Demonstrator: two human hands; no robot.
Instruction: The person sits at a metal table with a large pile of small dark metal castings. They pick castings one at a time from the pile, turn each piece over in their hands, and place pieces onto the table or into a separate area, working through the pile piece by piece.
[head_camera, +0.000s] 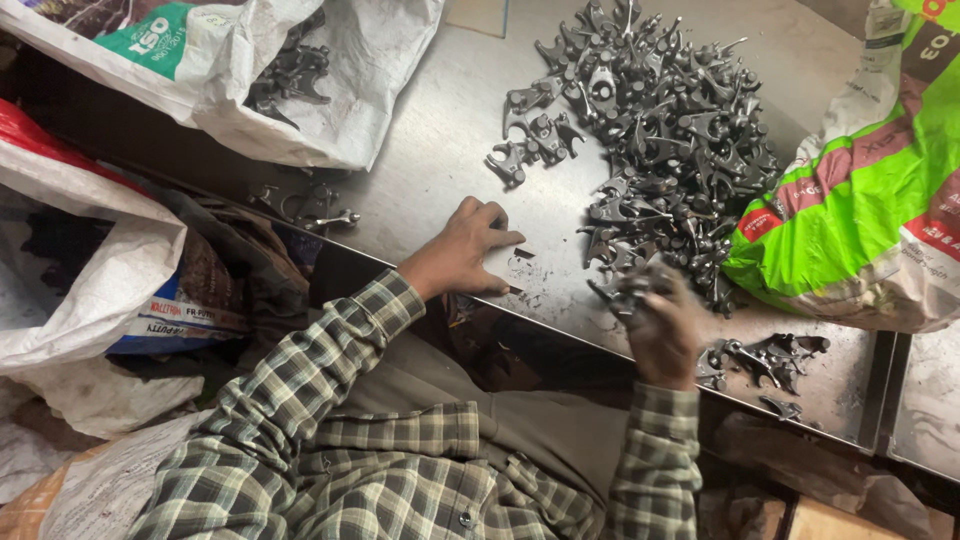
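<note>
- On the grey metal tabletop (440, 160), the large pile of dark metal parts (665, 130) serves as the landmark for all positions below.
- Left hand (462, 252): rests palm-down on the tabletop just left of the pile's near edge, fingers curled loosely, gripping nothing; its fingertips (500, 240) point toward the pile.
- Right hand (660, 325): lies at the pile's near edge, blurred; it is closed around a few dark metal parts (628, 292) of the same kind as those in the pile, which stick out above the knuckles.
- Small cluster of parts (765, 358): near the tabletop's front edge, below the pile and just right of the right hand, apart from it.
- Loose parts (315, 208): well left of the pile, beyond the left hand, near the tabletop's left edge.
- Green and white sack (865, 190): touches the pile's right side.
- White sack (260, 70): far left of the pile, with more dark parts showing in its mouth.
- Plaid sleeves (330, 370): cover both arms, below the pile.
</note>
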